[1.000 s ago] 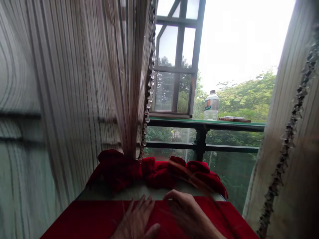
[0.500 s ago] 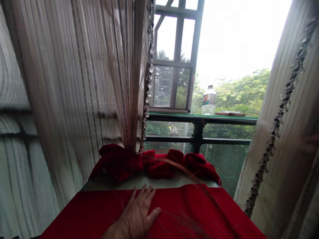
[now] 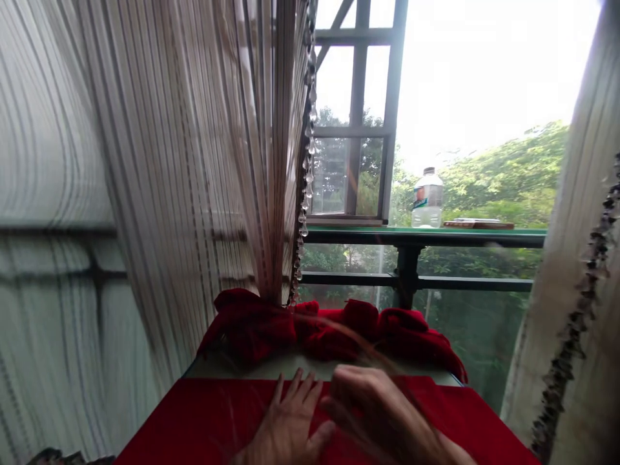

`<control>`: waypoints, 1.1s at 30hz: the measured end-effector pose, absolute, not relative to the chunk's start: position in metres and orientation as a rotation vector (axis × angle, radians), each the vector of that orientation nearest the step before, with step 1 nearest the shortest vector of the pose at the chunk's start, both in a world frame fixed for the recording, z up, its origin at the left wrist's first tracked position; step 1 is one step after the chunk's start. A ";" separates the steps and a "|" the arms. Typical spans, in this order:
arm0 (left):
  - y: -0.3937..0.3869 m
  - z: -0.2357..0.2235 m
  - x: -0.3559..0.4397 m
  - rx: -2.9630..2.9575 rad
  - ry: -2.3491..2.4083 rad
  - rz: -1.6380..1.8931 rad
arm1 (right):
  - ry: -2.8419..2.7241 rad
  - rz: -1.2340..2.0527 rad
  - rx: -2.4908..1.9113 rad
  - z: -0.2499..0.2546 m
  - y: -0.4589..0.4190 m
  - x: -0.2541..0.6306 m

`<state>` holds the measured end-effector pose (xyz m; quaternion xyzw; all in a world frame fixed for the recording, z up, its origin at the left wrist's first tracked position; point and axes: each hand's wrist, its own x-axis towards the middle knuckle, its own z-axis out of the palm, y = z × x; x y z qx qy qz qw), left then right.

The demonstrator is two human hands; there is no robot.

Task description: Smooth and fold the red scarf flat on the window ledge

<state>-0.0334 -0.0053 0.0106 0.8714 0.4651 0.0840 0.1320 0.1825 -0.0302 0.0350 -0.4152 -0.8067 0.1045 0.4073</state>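
Observation:
A smooth red cloth [image 3: 213, 420] lies over a pale table-like surface [image 3: 208, 367], whose bare strip shows at the far end. My left hand [image 3: 290, 423] rests flat on the cloth, its fingers spread and their tips at the far edge. Just to its right, over the same cloth, my right hand [image 3: 372, 400] is closed with its fingers curled under. Whatever it may hold is hidden. Beyond both hands, bunched red fabric [image 3: 264, 329] lies in folds along the far end of the surface.
Striped string curtains [image 3: 194, 194] with beaded edging hang at left, and another curtain [image 3: 547, 336] hangs at right. Behind the table runs a dark railing [image 3: 353, 237]. A clear plastic bottle [image 3: 427, 200] and a flat brown item [image 3: 479, 225] sit on the ledge.
My right hand has come into view from the right and is closed beside my left hand. The left hand stays flat on the cloth. The view has shifted slightly left.

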 end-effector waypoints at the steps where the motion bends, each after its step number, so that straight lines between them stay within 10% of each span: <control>1: -0.005 0.011 -0.034 2.543 1.331 0.225 | -2.004 0.264 -1.091 0.030 -0.021 0.190; 33: -0.011 0.020 -0.037 2.539 1.326 0.114 | -1.755 0.457 -1.255 0.012 -0.006 0.232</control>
